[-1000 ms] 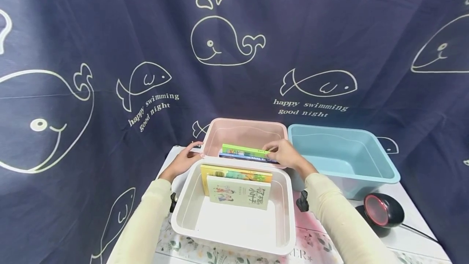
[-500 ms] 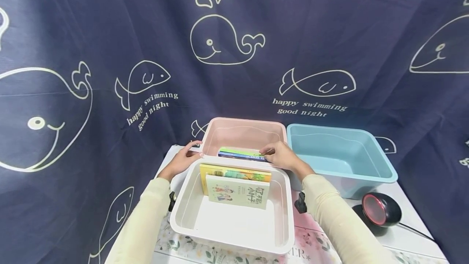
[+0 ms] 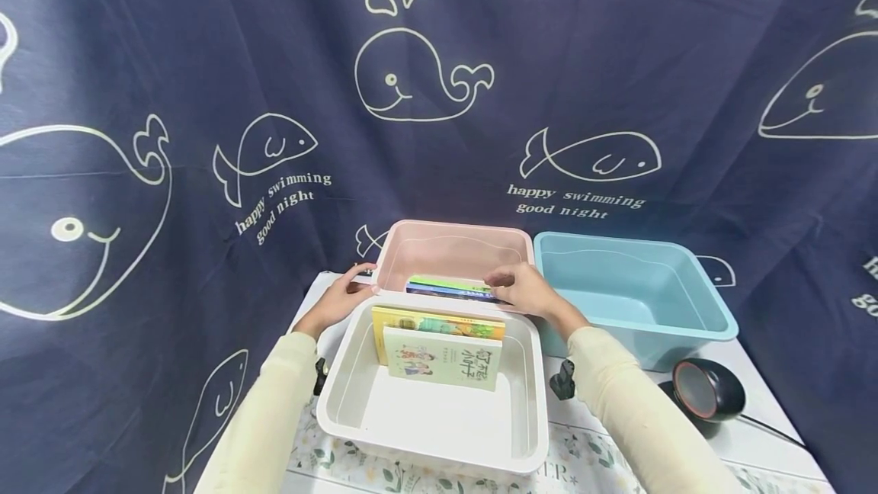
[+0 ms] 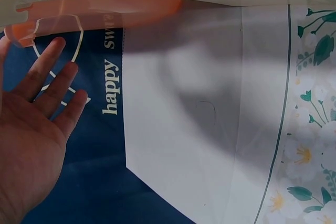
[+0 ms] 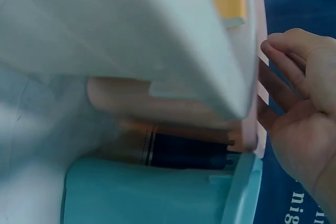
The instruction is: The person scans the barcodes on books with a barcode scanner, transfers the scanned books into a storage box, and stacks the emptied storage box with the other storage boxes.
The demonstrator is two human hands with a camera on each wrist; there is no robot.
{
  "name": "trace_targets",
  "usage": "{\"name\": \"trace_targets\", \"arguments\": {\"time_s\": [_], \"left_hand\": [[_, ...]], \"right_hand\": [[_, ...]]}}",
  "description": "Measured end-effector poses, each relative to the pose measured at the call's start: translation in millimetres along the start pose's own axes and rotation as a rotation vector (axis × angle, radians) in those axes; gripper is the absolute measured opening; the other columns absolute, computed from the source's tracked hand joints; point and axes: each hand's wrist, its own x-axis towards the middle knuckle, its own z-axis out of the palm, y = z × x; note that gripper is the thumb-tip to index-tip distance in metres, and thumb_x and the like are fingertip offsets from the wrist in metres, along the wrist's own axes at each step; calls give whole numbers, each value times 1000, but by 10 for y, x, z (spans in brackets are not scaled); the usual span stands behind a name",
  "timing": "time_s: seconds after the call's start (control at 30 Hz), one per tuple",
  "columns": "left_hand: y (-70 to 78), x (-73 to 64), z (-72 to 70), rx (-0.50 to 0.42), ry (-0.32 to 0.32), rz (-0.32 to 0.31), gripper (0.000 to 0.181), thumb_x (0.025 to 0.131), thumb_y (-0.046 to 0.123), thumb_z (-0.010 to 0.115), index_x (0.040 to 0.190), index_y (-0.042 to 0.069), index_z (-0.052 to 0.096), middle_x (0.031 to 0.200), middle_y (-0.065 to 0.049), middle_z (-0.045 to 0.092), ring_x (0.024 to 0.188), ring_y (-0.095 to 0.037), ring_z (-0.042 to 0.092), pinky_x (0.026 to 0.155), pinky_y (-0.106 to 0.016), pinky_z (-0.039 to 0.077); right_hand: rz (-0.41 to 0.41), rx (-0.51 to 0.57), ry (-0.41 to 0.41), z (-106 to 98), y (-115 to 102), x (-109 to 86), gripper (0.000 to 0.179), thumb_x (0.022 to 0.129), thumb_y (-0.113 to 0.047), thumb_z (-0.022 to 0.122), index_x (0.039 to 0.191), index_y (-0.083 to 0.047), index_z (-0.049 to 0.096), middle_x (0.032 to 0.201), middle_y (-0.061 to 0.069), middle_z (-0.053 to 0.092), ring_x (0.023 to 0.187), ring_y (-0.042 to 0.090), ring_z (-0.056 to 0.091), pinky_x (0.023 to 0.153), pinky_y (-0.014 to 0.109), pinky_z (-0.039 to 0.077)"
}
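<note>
L hand (image 3: 336,303): fingers spread & nearly straight, at the L rim of the pink bin (image 3: 466,246), nothing gripped. R hand (image 3: 528,292) is over the same bin's near R corner, fingers loosely bent, tips at the R end of the thin bks (image 3: 447,286); can't tell if they've got hold of them. Those bks (a bright green edge & a blue one) sit low in the pink bin, nr side, partly hidden by the rim. The white bin (image 3: 439,425) in front has a yellow bk (image 3: 439,322) w/ a pale-green bk (image 3: 442,357) just ahead of it, both roughly upright. Blue bin (image 3: 617,273) is off to the R.

Only the L wrist cam shows that palm, plus a strip of white counter (image 4: 184,103) by the dark curtain (image 4: 94,156). R wrist cam alone gives the gap btwn pink & blue bins. Only the head cam gets the pink bin's bks.
</note>
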Motion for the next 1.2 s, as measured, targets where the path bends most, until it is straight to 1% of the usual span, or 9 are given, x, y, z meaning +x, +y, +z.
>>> {"name": "trace_targets", "arguments": {"time_s": [0.13, 0.23, 0.37, 0.43, 0.57, 0.73, 0.93, 1.03, 1.2], "left_hand": [[-6, 1, 1, 1, -5, -10, 56, 101, 36, 67, 152, 28, 46, 135, -21, 69, 126, -35, 67, 103, -51, 54], [-1, -3, -3, -1, -4, -9, 56, 101, 36, 67, 153, 27, 46, 135, -21, 69, 126, -35, 67, 103, -51, 54], [1, -1, -7, -7, 0, -5, 56, 101, 35, 67, 152, 27, 46, 134, -22, 69, 125, -35, 67, 102, -50, 54], [-3, 0, -7, -6, 2, -5, 56, 101, 35, 67, 152, 28, 47, 133, -22, 69, 124, -35, 68, 102, -50, 55], [-19, 0, -8, -3, 4, -4, 55, 102, 33, 67, 152, 27, 46, 133, -22, 69, 124, -35, 68, 101, -49, 55], [-35, 5, -12, -1, 9, 6, 55, 102, 33, 66, 152, 27, 46, 133, -22, 69, 124, -36, 68, 101, -49, 55], [-24, 9, 10, -6, 6, 12, 54, 102, 33, 66, 152, 27, 46, 132, -22, 70, 123, -36, 68, 100, -48, 55], [-10, 2, 19, 1, 4, 6, 54, 103, 32, 65, 153, 27, 46, 133, -22, 69, 123, -35, 68, 101, -49, 55], [-15, 16, 16, 8, 0, 2, 55, 102, 36, 65, 153, 28, 45, 132, -22, 70, 123, -34, 68, 102, -49, 54]], "right_hand": [[-17, 19, 27, -24, -73, -34, 28, 94, -6, 68, 121, -3, 74, 117, 16, 77, 108, 30, 74, 97, 45, 58], [-12, 96, 48, -44, -190, -117, 28, 94, -7, 69, 121, -3, 74, 116, 16, 77, 106, 27, 75, 94, 39, 59], [-22, 213, 54, -63, -370, -333, 29, 94, -5, 72, 122, 2, 72, 118, 19, 76, 108, 29, 75, 91, 31, 60], [-30, 242, 52, -55, -418, -461, 30, 93, -5, 72, 122, 3, 72, 118, 19, 76, 108, 30, 75, 90, 26, 59], [-19, 306, 35, 5, -410, -695, 29, 93, -4, 73, 122, 1, 73, 119, 19, 75, 110, 30, 74, 88, 19, 58], [8, 416, -12, 126, -311, -861, 31, 92, 0, 70, 123, 4, 71, 120, 28, 72, 113, 39, 72, 90, 21, 58], [11, 371, -27, 238, -253, -871, 35, 91, 0, 70, 125, 9, 68, 120, 29, 72, 113, 40, 72, 91, 26, 59], [12, 340, -37, 272, -277, -842, 35, 90, 2, 69, 124, 10, 68, 120, 29, 72, 114, 41, 71, 92, 30, 60], [31, 262, -40, 318, -329, -781, 30, 89, 4, 68, 119, 7, 71, 116, 24, 75, 110, 36, 73, 91, 36, 61]]}}
